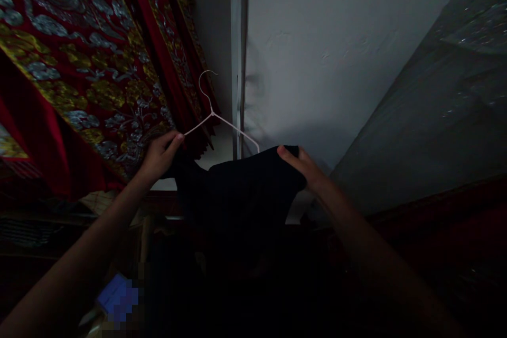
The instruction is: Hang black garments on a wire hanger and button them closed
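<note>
A dark garment [245, 185] hangs stretched between my two hands, its lower part lost in shadow. Through its top edge rises a thin white wire hanger [213, 113], hook upward and attached to nothing that I can see. My left hand [161, 154] pinches the hanger's left arm and the garment's left shoulder, thumb on top. On the other side my right hand [299, 163] is closed on the garment's right shoulder, thumb over the cloth. The hanger's right end goes down behind the fabric near that hand. What kind of garment it is, I cannot tell in this dim light.
Red cloth embroidered in gold and silver [106, 90] hangs at the left. Ahead is a pale wall [317, 53] with a vertical strip [238, 53]. Grey translucent sheeting [435, 100] slants down at the right. A blue item [116, 296] lies low at the left.
</note>
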Motion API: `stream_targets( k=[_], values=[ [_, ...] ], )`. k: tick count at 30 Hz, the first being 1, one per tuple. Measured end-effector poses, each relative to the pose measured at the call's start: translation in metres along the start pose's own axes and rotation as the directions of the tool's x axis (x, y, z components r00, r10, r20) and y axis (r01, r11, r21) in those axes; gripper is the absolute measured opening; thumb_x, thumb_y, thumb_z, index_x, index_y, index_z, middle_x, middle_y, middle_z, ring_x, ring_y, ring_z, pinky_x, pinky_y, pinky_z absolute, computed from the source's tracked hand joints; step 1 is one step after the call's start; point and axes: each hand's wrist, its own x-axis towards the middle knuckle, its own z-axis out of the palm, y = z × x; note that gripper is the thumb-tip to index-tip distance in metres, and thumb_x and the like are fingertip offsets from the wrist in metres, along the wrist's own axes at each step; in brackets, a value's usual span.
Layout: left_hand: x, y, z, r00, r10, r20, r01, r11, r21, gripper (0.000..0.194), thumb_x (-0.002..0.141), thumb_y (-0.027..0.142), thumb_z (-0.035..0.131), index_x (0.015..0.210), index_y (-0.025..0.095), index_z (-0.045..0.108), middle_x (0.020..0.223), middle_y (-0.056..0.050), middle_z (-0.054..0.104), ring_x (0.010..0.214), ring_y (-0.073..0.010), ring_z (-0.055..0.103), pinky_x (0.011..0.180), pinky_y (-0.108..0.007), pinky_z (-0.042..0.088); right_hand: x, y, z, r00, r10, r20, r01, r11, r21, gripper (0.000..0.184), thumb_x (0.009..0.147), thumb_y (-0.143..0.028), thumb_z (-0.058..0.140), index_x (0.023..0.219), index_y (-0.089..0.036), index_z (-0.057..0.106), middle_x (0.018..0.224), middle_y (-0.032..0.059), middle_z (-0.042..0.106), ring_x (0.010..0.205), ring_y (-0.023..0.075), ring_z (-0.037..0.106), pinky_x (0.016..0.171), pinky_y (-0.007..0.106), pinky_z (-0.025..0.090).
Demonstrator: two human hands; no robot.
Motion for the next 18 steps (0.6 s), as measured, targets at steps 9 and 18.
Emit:
stream_targets(
  k=[9, 18],
  values=[
    [-0.023, 0.009, -0.016, 0.978, -0.068, 0.198, 0.083, 0.994, -0.067, 0.043, 0.087, 0.055, 0.060, 0.063, 0.019, 0.062, 0.058, 0.002, 0.051, 0.056, -0.0136, 0.045, 0.053, -0.025, 0.033, -0.041, 0.019, -0.024, 0.992, 0.098, 0.081, -0.107, 0.988, 0.110, 0.052, 0.056, -0.062, 0.090, 0.071, -0.020, 0.064, 0.068, 0.0029, 0.068, 0.058, 0.0155, 0.062, 0.056, 0.027, 0.051],
    [-0.021, 0.025, -0.009, 0.970, -0.067, 0.233, 0.110, 0.978, -0.177, 0.051, 0.086, 0.059, 0.060, 0.056, 0.018, 0.053, 0.053, 0.003, 0.042, 0.050, -0.0112, 0.038, 0.049, -0.025, 0.029, -0.017, -0.008, 0.007, 0.956, -0.065, 0.287, 0.012, 0.983, 0.183, 0.055, 0.063, -0.062, 0.088, 0.075, -0.023, 0.050, 0.054, -0.0100, 0.045, 0.044, 0.0064, 0.036, 0.045, 0.020, 0.028]
  ],
)
